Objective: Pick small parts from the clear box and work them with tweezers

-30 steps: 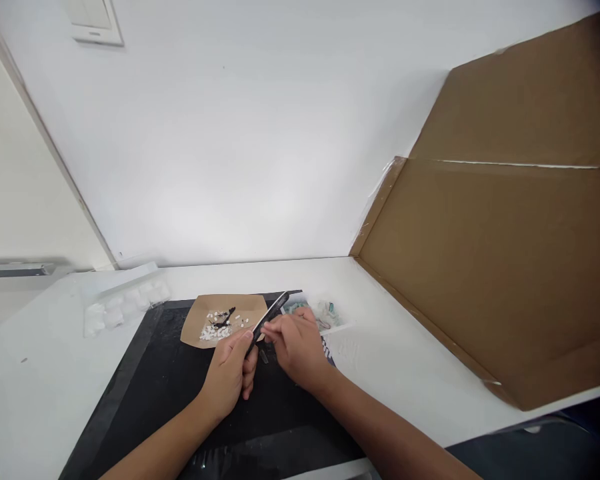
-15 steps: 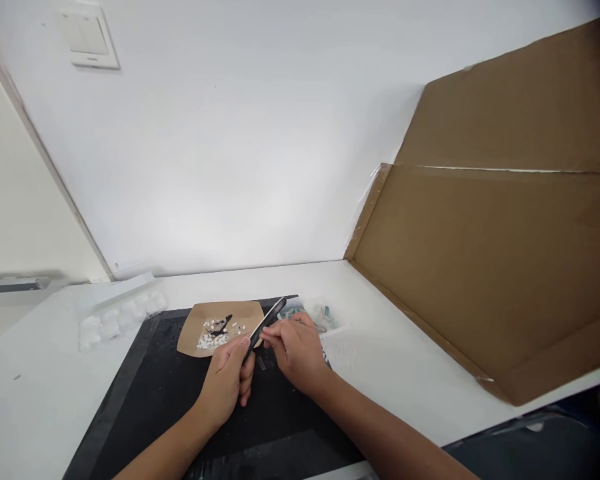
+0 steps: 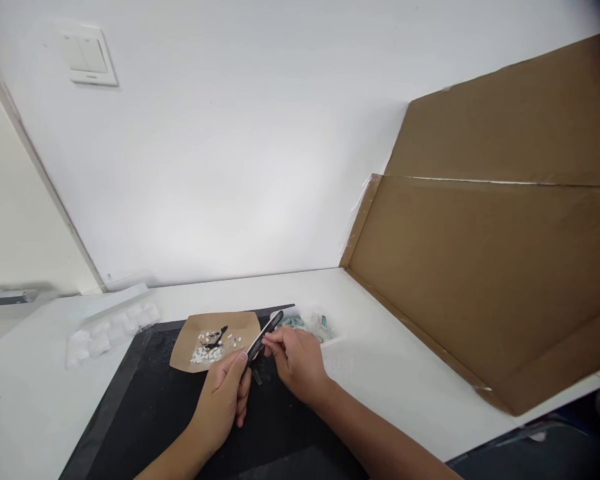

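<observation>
My left hand (image 3: 225, 393) is closed round the lower end of a slim black phone-like object (image 3: 266, 333), thumb on top and fingers curled below. The object is tilted, its far end pointing up and right, with a pale strip along its left side. My right hand (image 3: 300, 363) is closed in a pinch against the object's right edge. Whatever may lie between those fingertips is too small to make out. Just left of the object, a brown paper tray (image 3: 185, 340) holds several small white pieces (image 3: 207, 353) and black strips (image 3: 217, 340).
A black mat (image 3: 145, 413) lies on the white table (image 3: 380, 373). Behind my right hand sits a white container with crumpled greenish-white material (image 3: 323, 327). Clear packaging with white pads (image 3: 113, 330) lies at left. Brown cardboard (image 3: 480, 267) stands along the right, against the wall.
The view has tilted slightly upward, so the scene sits lower. Both hands keep their places at the black object, with the right fingers slightly more curled.
</observation>
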